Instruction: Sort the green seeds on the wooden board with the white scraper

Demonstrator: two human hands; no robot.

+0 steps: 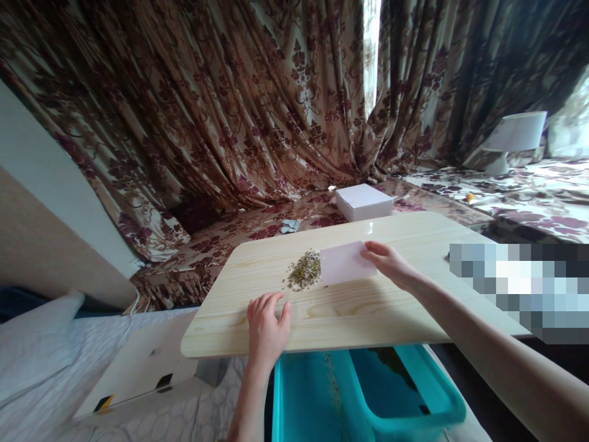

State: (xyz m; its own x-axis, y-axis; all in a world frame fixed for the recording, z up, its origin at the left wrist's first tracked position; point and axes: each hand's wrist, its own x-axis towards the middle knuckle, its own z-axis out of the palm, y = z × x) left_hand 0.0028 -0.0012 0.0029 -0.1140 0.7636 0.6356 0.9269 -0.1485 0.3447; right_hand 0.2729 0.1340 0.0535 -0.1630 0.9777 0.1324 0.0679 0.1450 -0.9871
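Observation:
A small heap of mixed greenish and whitish grains (pixel 304 271) lies on the pale wooden table (pixel 368 313), with a few stray bits around it. My right hand (pixel 383 258) pinches the right end of a white card (pixel 346 264), whose left edge borders the heap. Near the table's front edge, my left hand (pixel 267 319) rests with thumb and fingers apart, holding nothing, just in front of the heap and not touching it.
Below the table's front edge sits a turquoise divided tub (pixel 368 423). A white box (pixel 364 202) and a grey-blue cloth-like item (pixel 290 226) lie beyond the table. A large flat carton (pixel 142 362) is on the bed at left; a lamp (pixel 515 132) stands far right.

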